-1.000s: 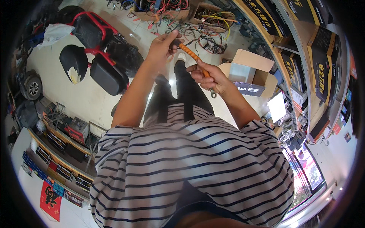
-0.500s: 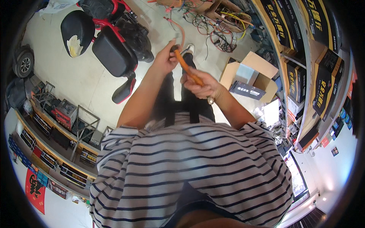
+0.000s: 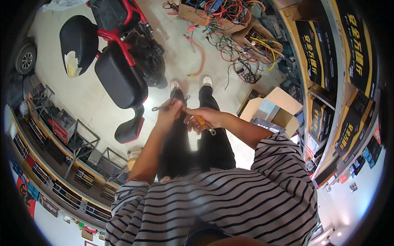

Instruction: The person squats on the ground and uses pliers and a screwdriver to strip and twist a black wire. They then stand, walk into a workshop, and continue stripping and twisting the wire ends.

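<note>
My left hand (image 3: 171, 112) is closed around short dark cables with ring terminals (image 3: 156, 109), whose ring-shaped ends stick out past the fingers. Touching or nearly touching it, my right hand (image 3: 206, 116) grips a short, thick orange cable (image 3: 200, 120). A metal end pokes out of the orange cable on the side toward my body. My fingers hide the middle of both pieces, so whether they join there I cannot tell. Both hands are held in front of my dark trousers (image 3: 168, 151), above the floor.
Another orange cable (image 3: 202, 57) lies on the floor ahead. Cartons (image 3: 193, 15) of tangled wires stand beyond it, with loose black wires (image 3: 246, 69) spilling out. A black-seated, red-framed scooter (image 3: 119, 78) is at left; an open cardboard box (image 3: 283, 100) and shelves of boxed goods (image 3: 312, 61) are at right.
Both hands have come nearer my body and closer together. The orange cable no longer stretches between them; ring-ended dark cables now show in my left hand. The view has shifted.
</note>
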Available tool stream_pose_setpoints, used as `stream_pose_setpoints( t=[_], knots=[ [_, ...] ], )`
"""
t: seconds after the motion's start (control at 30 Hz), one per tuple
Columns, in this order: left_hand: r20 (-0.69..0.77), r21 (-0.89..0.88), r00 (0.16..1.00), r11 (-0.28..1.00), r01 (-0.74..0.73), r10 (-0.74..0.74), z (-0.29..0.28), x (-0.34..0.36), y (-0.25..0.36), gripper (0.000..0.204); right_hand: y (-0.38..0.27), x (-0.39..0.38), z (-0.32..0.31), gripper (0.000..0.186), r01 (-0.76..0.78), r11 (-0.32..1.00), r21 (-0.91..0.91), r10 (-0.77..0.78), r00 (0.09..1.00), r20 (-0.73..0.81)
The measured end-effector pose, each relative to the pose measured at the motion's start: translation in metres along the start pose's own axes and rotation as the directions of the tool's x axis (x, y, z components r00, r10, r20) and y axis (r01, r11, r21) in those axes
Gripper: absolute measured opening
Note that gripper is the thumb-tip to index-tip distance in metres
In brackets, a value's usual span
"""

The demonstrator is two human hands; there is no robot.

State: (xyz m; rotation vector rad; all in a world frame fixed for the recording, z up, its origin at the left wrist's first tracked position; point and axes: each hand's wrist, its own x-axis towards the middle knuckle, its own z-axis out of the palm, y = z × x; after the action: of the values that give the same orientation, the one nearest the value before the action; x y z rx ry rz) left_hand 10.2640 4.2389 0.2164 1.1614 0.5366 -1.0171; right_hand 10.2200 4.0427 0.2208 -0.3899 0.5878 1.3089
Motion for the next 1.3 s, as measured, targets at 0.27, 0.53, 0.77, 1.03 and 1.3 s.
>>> stream_pose_setpoints(
  t=[0.27,0.53,0.77,1.03,1.3],
  knots=[
    [-0.485,0.365,0.865,0.929,0.067,0.128,-0.017,0.068,-0.08,0.038,-0.035,0.095,-0.229,0.04,-0.259,0.363,-0.895,-0.54,0.724,-0.429],
    [-0.583,0.193,0.811,0.977,0.09,0.04,-0.047,0.101,-0.145,0.041,-0.067,0.145,-0.405,0.035,-0.439,0.509,-0.74,-0.562,0.482,-0.672],
    [-0.418,0.792,0.765,0.61,0.042,0.49,-0.072,0.104,-0.161,0.033,-0.086,0.188,-0.413,0.035,-0.398,0.371,-0.839,-0.69,0.486,-0.536],
    [-0.18,0.884,0.725,0.432,-0.177,0.665,-0.096,0.124,-0.145,0.018,-0.159,0.255,-0.454,0.046,-0.597,0.263,-0.758,-0.65,0.472,-0.596],
    [-0.204,0.91,0.733,0.401,-0.102,0.649,-0.121,0.139,-0.133,0.013,-0.173,0.289,-0.483,0.05,-0.609,0.206,-0.766,-0.588,0.548,-0.595]
  ],
)
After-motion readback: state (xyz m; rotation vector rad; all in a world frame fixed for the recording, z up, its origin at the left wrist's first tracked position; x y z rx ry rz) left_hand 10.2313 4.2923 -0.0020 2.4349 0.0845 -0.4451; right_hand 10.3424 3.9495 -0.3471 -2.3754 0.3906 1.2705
